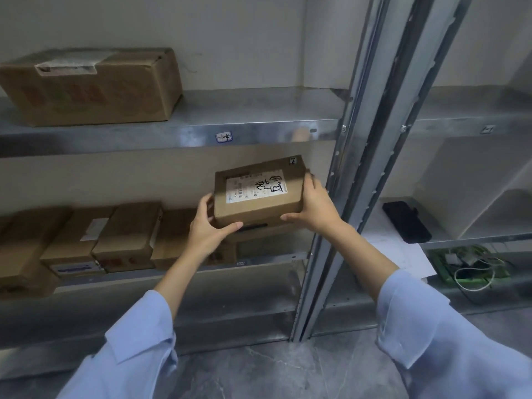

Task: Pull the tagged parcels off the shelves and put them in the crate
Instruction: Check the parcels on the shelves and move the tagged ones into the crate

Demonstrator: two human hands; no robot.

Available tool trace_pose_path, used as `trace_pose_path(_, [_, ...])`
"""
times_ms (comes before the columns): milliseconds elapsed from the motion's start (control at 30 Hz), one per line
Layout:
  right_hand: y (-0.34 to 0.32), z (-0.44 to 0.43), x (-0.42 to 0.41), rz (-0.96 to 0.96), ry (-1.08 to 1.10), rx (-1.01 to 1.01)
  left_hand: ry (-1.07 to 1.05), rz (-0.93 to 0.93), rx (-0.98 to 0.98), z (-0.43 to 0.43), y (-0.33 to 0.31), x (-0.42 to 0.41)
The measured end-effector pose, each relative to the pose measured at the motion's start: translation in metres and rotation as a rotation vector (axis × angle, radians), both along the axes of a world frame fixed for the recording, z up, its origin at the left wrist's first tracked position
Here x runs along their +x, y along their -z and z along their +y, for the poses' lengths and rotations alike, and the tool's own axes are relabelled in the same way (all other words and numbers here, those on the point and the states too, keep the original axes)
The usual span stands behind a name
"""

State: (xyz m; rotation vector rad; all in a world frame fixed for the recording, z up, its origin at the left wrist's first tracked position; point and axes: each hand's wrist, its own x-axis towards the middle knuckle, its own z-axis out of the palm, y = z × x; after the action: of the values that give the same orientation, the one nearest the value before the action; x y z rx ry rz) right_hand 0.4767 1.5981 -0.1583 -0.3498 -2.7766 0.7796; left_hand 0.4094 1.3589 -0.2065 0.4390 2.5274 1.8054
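Observation:
A small brown cardboard parcel [259,191] with a white shipping label and black handwriting is held up in front of the middle shelf bay. My left hand [208,226] grips its lower left corner, thumb under the front edge. On the other side, my right hand [313,205] grips the parcel's right end, fingers curled behind it. The parcel is tilted, label facing me. Several more brown parcels [126,234] lie in a row on the lower shelf [267,262] to the left. No crate is in view.
A large brown box [92,87] sits on the upper metal shelf [259,128]. Steel uprights [354,168] split the shelving. In the right bay lie a black phone-like object [406,221], a white sheet, and a green tray with cables [472,269]. Grey floor lies below.

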Motion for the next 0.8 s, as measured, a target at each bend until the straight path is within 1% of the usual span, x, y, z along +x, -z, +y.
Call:
trace_pose_path(133, [0.000, 0.004, -0.015, -0.067, 0.038, 0.083, 0.026, -0.070, -0.027, 0.011, 0.018, -0.027])
trace_pose_path(300, [0.014, 0.007, -0.028, -0.112, 0.082, 0.046, 0.036, -0.090, -0.079, 0.026, 0.032, -0.044])
trace_pose_path(500, [0.051, 0.012, -0.039, -0.081, 0.131, -0.196, 0.062, -0.010, -0.092, 0.028, 0.053, -0.056])
trace_pose_path(700, [0.081, 0.011, -0.039, -0.011, 0.143, -0.392, 0.092, 0.049, -0.143, 0.028, 0.067, -0.062])
trace_pose_path(800, [0.091, 0.011, -0.040, 0.024, 0.151, -0.448, 0.086, 0.071, -0.189, 0.030, 0.075, -0.067])
